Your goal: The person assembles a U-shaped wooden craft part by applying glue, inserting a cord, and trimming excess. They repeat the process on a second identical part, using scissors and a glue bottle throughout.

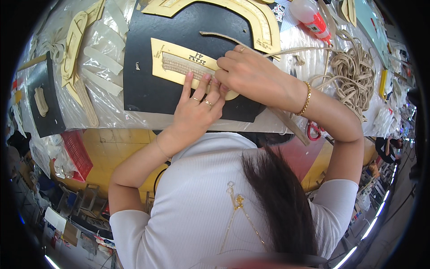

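Your left hand (197,110) lies flat, fingers spread and pressing down on a yellow card template with a long slot cut in it (166,68), which rests on a black rectangular mat (143,89). It grips nothing; it only pins the template in place near its lower right end. A strip of beige braided cord (183,66) sits inside the slot, lying lengthwise along it.

Your right hand (251,74) is curled just beside the left, touching the right end of the template, its fingers bent and pinched together over the end of the braided strip. A thin beige cord strand (291,50) runs out from under that hand toward the right, so your fingers look closed on it, though the exact contact is hidden beneath your knuckles.

The mat lies on a surface covered in clear plastic sheeting (107,112). A larger yellow curved template (264,22) lies at the mat's far edge. To the right, well apart from your hands, a tangled heap of beige cord (354,71) lies on the surface, and a clear plastic bottle with a red nozzle (311,15) lies near the far edge. Red-handled scissors (313,131) hang at the near right edge.
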The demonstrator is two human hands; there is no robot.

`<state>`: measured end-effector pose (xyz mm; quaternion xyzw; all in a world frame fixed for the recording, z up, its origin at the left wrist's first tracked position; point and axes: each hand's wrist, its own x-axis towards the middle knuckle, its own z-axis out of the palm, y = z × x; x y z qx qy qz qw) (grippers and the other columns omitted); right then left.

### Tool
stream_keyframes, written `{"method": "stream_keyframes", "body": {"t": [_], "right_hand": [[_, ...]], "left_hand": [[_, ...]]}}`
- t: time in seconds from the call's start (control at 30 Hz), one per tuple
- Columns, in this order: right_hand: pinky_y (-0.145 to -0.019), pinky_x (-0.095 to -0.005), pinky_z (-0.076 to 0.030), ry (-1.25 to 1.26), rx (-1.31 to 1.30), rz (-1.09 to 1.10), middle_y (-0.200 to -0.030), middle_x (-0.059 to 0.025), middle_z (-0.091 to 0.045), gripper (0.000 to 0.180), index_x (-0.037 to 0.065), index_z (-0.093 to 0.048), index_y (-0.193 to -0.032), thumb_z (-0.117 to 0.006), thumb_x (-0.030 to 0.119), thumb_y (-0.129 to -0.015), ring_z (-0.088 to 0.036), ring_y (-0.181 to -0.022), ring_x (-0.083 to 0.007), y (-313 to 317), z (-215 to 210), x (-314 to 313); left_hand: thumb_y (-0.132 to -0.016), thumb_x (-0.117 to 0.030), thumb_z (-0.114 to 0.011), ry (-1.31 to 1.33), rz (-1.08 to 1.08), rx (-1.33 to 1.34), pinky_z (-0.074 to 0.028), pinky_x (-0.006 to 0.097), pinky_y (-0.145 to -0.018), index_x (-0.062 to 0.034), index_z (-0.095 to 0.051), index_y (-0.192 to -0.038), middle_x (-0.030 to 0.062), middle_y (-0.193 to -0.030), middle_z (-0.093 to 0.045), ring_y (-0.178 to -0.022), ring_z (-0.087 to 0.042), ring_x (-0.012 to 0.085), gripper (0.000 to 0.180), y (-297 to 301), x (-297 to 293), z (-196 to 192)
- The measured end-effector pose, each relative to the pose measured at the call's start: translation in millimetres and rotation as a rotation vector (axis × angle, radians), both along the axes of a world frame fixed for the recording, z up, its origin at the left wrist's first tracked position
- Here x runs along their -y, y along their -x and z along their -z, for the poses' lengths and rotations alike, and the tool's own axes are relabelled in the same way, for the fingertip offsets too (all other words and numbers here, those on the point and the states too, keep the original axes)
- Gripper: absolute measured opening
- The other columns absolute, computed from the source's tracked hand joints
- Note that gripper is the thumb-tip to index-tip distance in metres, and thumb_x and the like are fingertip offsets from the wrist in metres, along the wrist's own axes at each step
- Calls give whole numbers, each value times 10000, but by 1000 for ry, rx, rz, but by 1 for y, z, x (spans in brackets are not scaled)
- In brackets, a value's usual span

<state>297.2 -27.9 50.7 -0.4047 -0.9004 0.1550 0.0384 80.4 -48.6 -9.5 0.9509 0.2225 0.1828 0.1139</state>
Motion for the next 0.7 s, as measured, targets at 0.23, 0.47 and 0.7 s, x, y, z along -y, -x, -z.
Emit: {"method": "stream_keyframes", "body": {"t": [0.23,0.47,0.7], "right_hand": [[-676,-390,-542,90,-75,108,-838,-93,-664,216,35,-688,-903,-727,208,-779,-695,-780,-280,-2,8,4],[-620,-401,-539,238,-192,471,-844,-111,-638,287,39,-574,-915,-739,260,-834,-678,-737,-315,19,12,43],[-716,-430,-502,348,-341,436,-864,-120,-617,165,42,-644,-878,-742,165,-830,-635,-806,-331,4,9,33]], "left_hand": [[-832,-203,-730,143,196,19,-380,533,-1139,9,-637,-1229,133,-1251,-598,-1312,-513,322,459,8,-33,-7],[-783,-222,-808,258,23,77,-391,506,-1129,24,-647,-1208,147,-1390,-572,-1362,-492,326,517,14,-10,-13],[-785,-186,-805,229,12,40,-400,494,-1131,17,-646,-1214,149,-1379,-584,-1348,-509,327,501,15,-6,-9]]}}
